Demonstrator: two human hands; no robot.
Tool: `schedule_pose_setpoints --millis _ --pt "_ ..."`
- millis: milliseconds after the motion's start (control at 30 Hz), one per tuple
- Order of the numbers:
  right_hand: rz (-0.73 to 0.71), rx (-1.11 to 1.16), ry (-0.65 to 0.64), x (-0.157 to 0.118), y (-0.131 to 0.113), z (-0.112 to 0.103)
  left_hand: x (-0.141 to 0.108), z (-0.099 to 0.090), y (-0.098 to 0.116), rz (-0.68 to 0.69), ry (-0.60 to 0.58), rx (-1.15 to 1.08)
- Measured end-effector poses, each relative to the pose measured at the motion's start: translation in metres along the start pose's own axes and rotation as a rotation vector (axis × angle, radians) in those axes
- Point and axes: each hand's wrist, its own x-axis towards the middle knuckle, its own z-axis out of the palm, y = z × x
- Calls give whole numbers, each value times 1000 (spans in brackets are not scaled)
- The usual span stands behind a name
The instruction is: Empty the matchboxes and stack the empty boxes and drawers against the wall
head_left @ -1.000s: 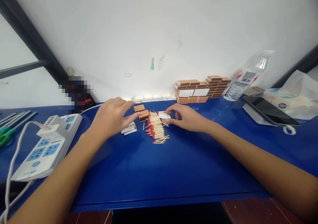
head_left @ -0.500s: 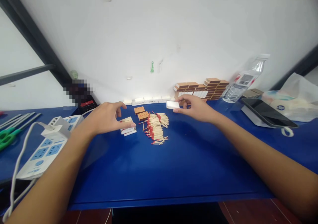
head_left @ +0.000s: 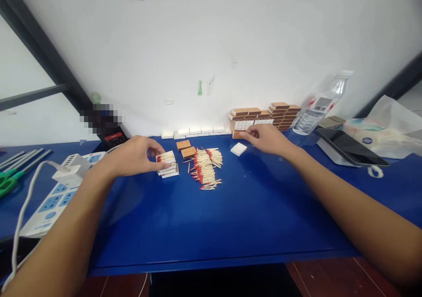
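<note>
My left hand (head_left: 161,160) clamps the match-filled tray (head_left: 165,157), thumb at its near edge and fingers at the far side, over the stacked white trays (head_left: 170,172) on the blue bench (head_left: 204,226). My fingers and the upper tray partly cover that stack, so its count is unclear, as is whether the upper tray touches the one beneath.

Well apart from it, my right hand (head_left: 246,133) hovers in front of the wall of brown matchboxes (head_left: 279,112), fingers curled toward the thumb; I cannot tell whether the fingertips meet, or whether they touch the boxes behind, part of which the hand hides. Just in front of it a white piece (head_left: 238,149) lies flat, its surface too pale to show whether it is a tray facing up or down.

Between my hands, red-tipped matches (head_left: 204,167) spread in an overlapping heap, too dense to count, beside two orange boxes (head_left: 188,152). A row of white boxes (head_left: 201,131) lines the foot of the wall, their edges blending into the glare.

At left, the power strip (head_left: 49,204) is partly hidden by my forearm, the green-handled scissors (head_left: 9,182) are cut off by the frame, and a dark object (head_left: 103,120) is blurred into blocks.
</note>
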Motion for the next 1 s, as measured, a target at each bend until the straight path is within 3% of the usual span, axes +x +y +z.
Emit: schedule_pose_setpoints --millis 100,167,267,333,400,600,800,900,1000 --pt "-36 121 105 -5 -24 4 0 -1 8 33 111 -21" --pt "11 363 38 -13 -48 9 1 3 21 79 207 -33" --pt "138 852 -360 -32 -89 19 2 18 47 285 250 -77" --pt "189 1012 -608 -44 -111 24 2 32 63 370 231 -93" --pt "225 1102 -744 -52 -124 27 2 43 74 410 203 -94" --pt "389 1254 -884 -54 -124 30 2 56 76 435 171 -114" --pt "487 1345 -943 -50 -122 24 3 63 74 446 245 -154" --pt "542 1316 -947 -44 -117 15 3 59 71 431 303 -113" --pt "534 1264 -882 -33 -98 9 4 43 60 344 361 -57"
